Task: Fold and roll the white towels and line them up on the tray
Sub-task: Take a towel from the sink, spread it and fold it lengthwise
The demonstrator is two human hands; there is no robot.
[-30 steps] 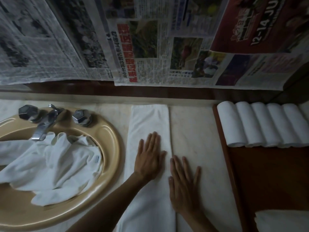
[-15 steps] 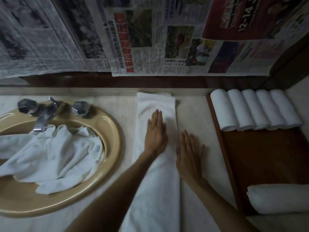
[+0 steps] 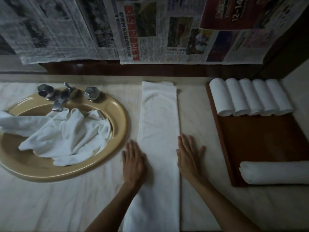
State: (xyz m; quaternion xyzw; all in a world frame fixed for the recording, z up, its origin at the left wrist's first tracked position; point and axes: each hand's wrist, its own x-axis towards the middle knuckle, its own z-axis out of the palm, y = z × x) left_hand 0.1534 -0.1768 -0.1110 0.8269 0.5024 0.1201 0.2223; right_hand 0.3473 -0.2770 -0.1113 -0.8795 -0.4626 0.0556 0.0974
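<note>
A white towel (image 3: 159, 131) lies folded into a long narrow strip on the marble counter, running from the back wall towards me. My left hand (image 3: 133, 162) lies flat at the strip's left edge, fingers straight. My right hand (image 3: 189, 158) lies flat at its right edge, fingers straight and slightly spread. A brown wooden tray (image 3: 260, 139) sits at the right. Several rolled white towels (image 3: 250, 97) are lined up side by side along its far end. One larger roll (image 3: 274, 172) lies crosswise at its near end.
A tan oval sink (image 3: 117, 131) at the left holds a heap of loose white towels (image 3: 66, 136) under a chrome tap (image 3: 61, 97) with two knobs. Newspaper sheets (image 3: 150, 30) hang on the wall behind the counter.
Both hands slid back towards me along the strip. My left hand left the top of the towel for its left edge; my right hand stays along the right edge.
</note>
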